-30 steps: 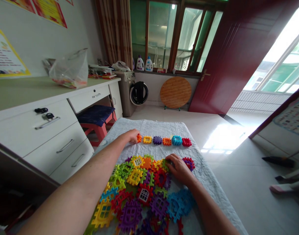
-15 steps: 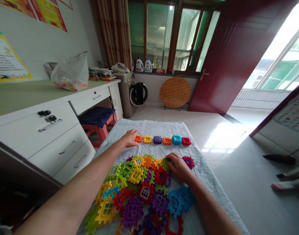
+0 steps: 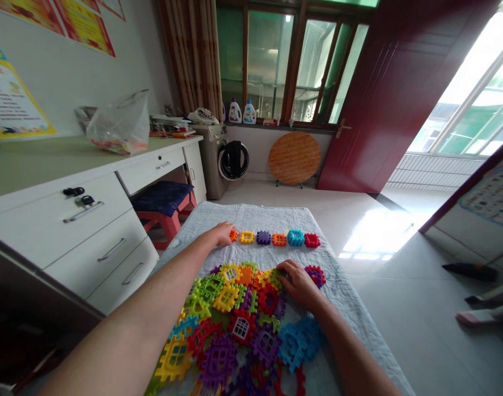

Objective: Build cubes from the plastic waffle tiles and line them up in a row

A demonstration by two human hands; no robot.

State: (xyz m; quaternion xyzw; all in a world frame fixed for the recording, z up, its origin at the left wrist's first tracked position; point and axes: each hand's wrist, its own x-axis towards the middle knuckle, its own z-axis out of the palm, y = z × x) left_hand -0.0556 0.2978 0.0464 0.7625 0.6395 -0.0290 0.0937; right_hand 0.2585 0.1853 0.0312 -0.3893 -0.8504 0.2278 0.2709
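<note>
orange plastic marks the far left, where a small orange block (image 3: 233, 235) sits on the pale cloth (image 3: 251, 215), touched by the person's left hand (image 3: 222, 234); whether that hand pinches it cannot be told. to its right, in one line, sit a yellow block (image 3: 247, 237), a purple block (image 3: 263, 237), a second orange block (image 3: 279, 239), a blue block (image 3: 295, 237) and a red block (image 3: 312, 240). nearer, the right hand (image 3: 297, 281), fingers bent, rests at the far right edge of a many-coloured pile (image 3: 226, 297); its grip cannot be told. a red-and-purple piece (image 3: 317, 275) lies just right of it.
</note>
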